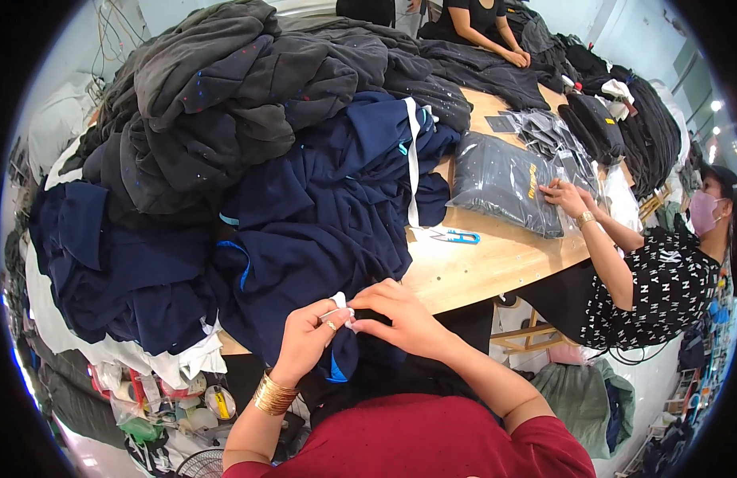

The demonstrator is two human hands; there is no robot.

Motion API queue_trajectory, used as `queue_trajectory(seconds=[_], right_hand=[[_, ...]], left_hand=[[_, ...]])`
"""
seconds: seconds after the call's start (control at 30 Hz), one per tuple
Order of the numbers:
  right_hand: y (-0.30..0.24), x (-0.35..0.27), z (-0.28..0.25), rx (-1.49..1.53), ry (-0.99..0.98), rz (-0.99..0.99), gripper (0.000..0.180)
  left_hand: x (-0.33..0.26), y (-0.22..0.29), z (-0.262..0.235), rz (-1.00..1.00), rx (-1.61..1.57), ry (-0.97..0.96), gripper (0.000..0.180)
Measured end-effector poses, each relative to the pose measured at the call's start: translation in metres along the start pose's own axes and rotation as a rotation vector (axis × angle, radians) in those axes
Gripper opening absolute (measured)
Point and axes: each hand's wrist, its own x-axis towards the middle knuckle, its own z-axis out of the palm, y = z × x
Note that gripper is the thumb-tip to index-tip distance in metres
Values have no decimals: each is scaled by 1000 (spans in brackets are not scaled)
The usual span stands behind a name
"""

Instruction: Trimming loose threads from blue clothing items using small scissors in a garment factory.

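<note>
Both hands meet at the near edge of the wooden surface (480,271): left hand (308,338) and right hand (400,315) pinch a small white tag (339,300) on the navy garment (320,231), fingers clenched on it.

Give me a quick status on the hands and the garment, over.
Left hand and right hand both pinching a small white tag on the navy garment. Garment heaped on the wooden table. Blue thread snips lie beside it, untouched.
</note>
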Motion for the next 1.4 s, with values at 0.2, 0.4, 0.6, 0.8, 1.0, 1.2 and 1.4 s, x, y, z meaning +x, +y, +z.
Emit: queue_trajectory(seconds=[0.2, 0.4, 0.6, 0.8, 1.0, 1.2, 1.4], right_hand=[[-2, -2, -1, -213, 31, -155, 16], [9, -3, 2, -330, 14, -373, 15], [8, -7, 2, -155, 17, -72, 14], [13, -7, 1, -285, 165, -123, 16], [19, -22, 14, -383, 436, -256, 25], [5, -22, 8, -322, 425, -153, 24], [16, -32, -9, -508, 307, -239, 17]], left_hand=[[-2, 24, -5, 43, 328, -68, 18], [-2, 24, 1, 7, 386, -127, 15], [1, -3, 14, 409, 582, 55, 15], [4, -5, 12, 460, 674, 5, 16], [15, -4, 1, -308, -363, -353, 19], [18, -16, 16, -272, -558, -157, 19], [21, -6, 31, -127, -142, -158, 13]])
